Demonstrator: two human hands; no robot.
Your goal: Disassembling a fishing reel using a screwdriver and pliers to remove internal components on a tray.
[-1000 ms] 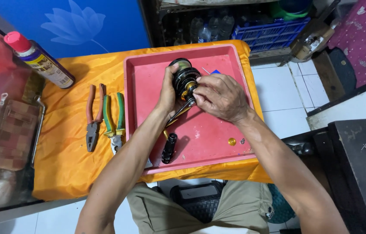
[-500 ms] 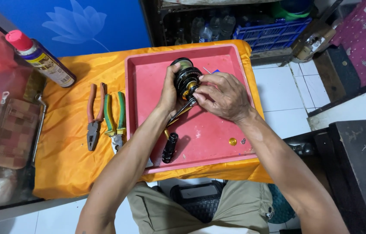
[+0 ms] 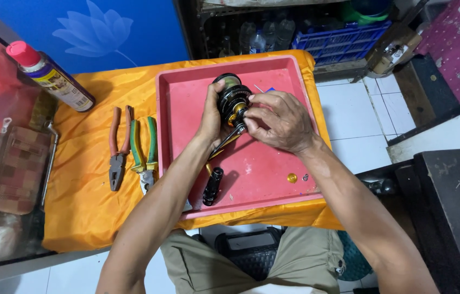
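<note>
Over a pink plastic tray [image 3: 273,169] my left hand [image 3: 211,117] grips a black and gold fishing reel [image 3: 232,99] from its left side. My right hand [image 3: 276,121] pinches the reel's front, its fingertips closed on a small part near the gold ring. The reel's handle arm [image 3: 225,140] hangs down toward the tray, and its black knob [image 3: 213,187] lies near the tray's front. A small gold part [image 3: 292,178] and a tiny metal piece [image 3: 305,177] sit on the tray at the right.
An orange cloth [image 3: 85,201] covers the small table. Left of the tray lie orange-handled pliers [image 3: 118,147] and green-handled pliers [image 3: 144,153]. A spray can with a red cap [image 3: 50,76] lies at the back left. A blue crate [image 3: 344,41] stands behind.
</note>
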